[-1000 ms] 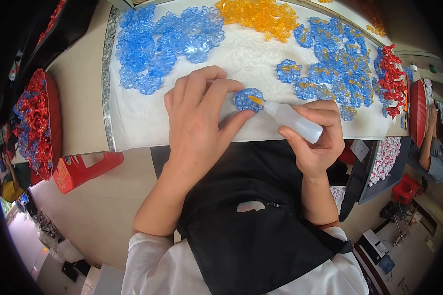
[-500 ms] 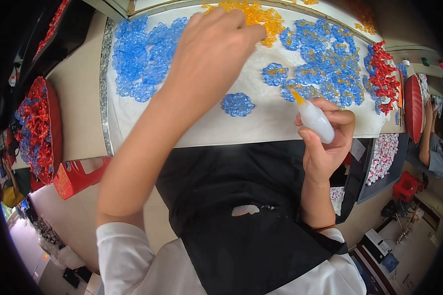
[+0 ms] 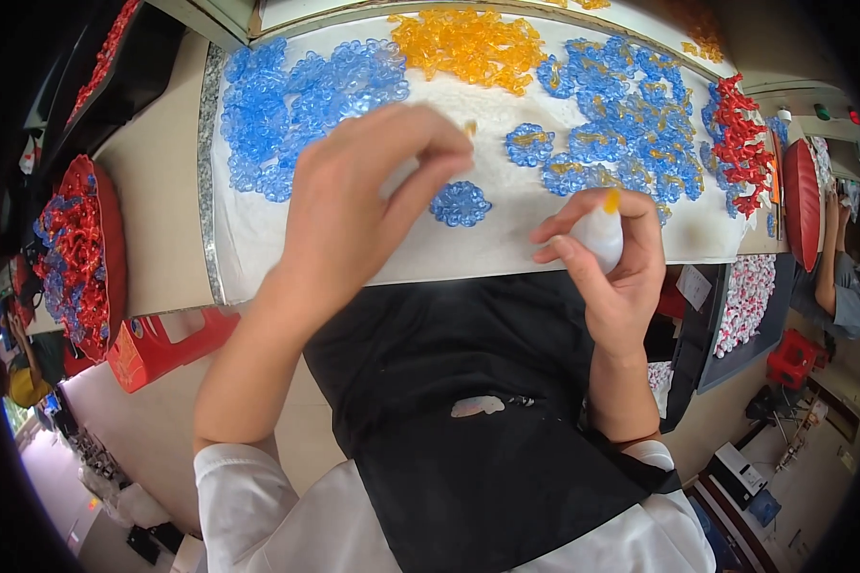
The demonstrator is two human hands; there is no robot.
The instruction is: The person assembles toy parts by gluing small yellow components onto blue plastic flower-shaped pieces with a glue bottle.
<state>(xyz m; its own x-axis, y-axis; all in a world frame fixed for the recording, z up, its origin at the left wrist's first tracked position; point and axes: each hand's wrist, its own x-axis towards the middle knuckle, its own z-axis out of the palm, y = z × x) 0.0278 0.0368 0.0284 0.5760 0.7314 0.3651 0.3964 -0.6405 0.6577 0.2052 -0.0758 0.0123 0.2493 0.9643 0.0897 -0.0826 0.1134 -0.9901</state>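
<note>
My left hand [image 3: 358,186] is raised over the white sheet [image 3: 506,239], thumb and forefinger pinched on a small amber plastic piece [image 3: 470,127] that shows at the fingertips. Just beside those fingers lies a single translucent blue flower-shaped piece [image 3: 461,203]. My right hand [image 3: 621,272] is wrapped round a white squeeze bottle [image 3: 599,237], its yellow nozzle pointing up. Beyond the bottle, many blue flowers with amber pieces on them [image 3: 631,119] are spread out. One such flower [image 3: 529,144] lies a little apart to their left.
Plain blue flowers [image 3: 258,124] lie at the far left, with loose amber pieces [image 3: 468,46] at the back. Red pieces [image 3: 741,143] are heaped on the right. A red basket of red and blue pieces [image 3: 78,253] stands left; a grey tray [image 3: 702,368] sits at right.
My left hand has come back from the amber pile toward me, bringing a small amber piece. The right hand has tipped the bottle more upright and shifted slightly.
</note>
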